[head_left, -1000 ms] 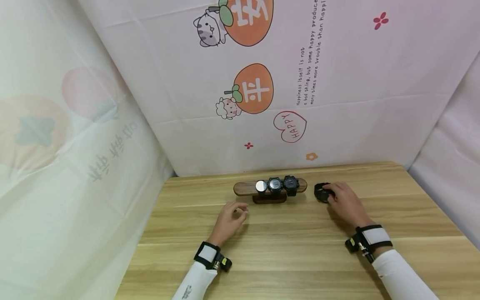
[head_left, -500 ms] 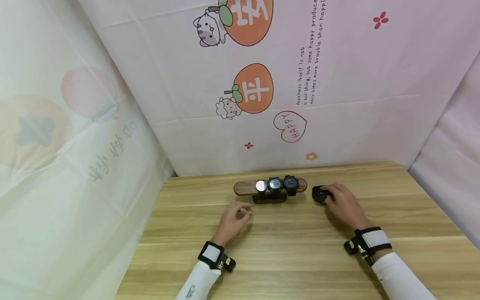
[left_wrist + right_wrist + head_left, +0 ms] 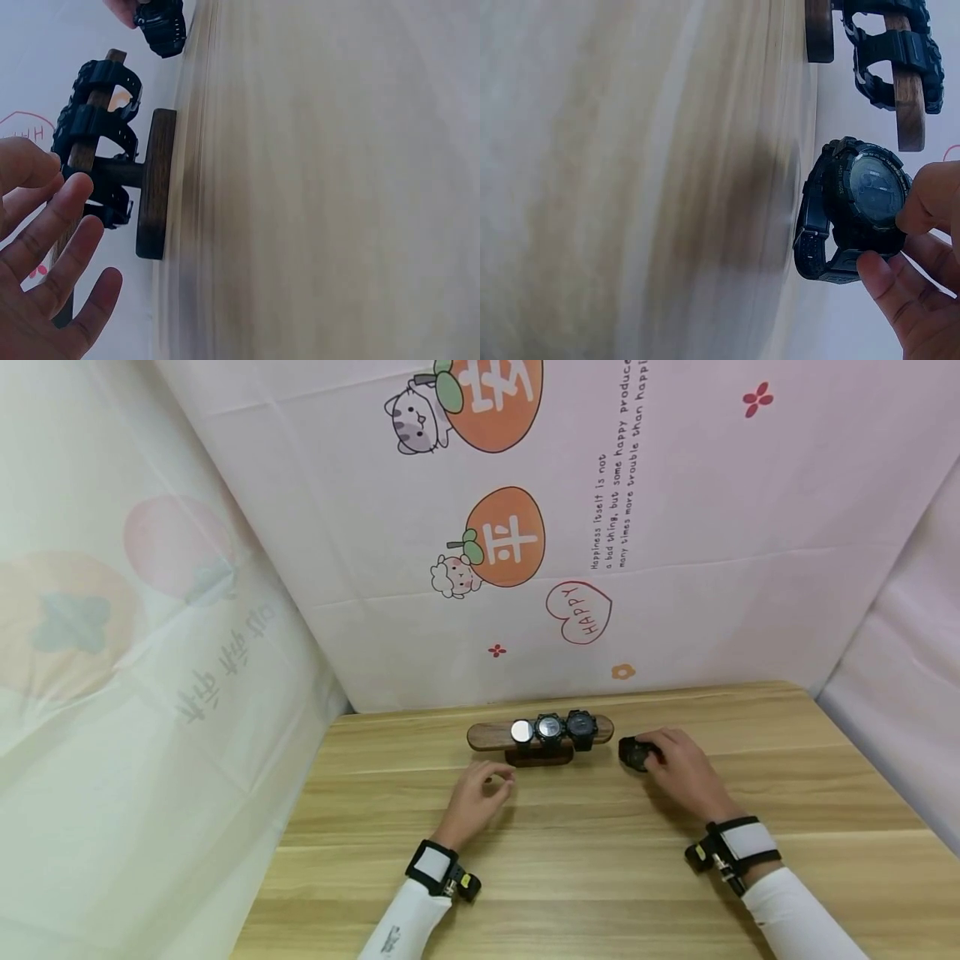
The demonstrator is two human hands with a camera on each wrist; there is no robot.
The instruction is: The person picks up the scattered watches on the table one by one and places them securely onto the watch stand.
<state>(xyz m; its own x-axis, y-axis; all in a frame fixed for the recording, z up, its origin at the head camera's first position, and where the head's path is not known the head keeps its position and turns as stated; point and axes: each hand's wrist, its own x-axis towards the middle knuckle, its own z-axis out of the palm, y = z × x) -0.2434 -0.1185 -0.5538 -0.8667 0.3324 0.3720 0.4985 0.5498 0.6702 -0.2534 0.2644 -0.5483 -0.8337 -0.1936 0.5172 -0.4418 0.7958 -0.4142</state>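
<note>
Between thumb and fingers, my right hand (image 3: 686, 772) pinches a black digital wristwatch (image 3: 870, 191), its strap fastened in a loop, just right of the wooden watch stand (image 3: 491, 737). Three watches hang on the stand's bar: a bright-faced one (image 3: 522, 732) at the left, a silver-faced one (image 3: 549, 727) in the middle and a dark one (image 3: 581, 725) at the right. My left hand (image 3: 477, 797) hovers in front of the stand's left half with loosely bent fingers and nothing in them. In the left wrist view its fingers (image 3: 71, 259) overlap the bar's near end.
The stand's base (image 3: 156, 187) rests on the wood-grain table (image 3: 570, 877) near its back edge. Behind rises a white printed cloth (image 3: 675, 610), and another cloth (image 3: 150, 735) closes off the left side.
My right hand has brought the watch slightly left, closer to the stand's right end. The left hand has drifted right along the front of the stand. The three watches on the bar stay put.
</note>
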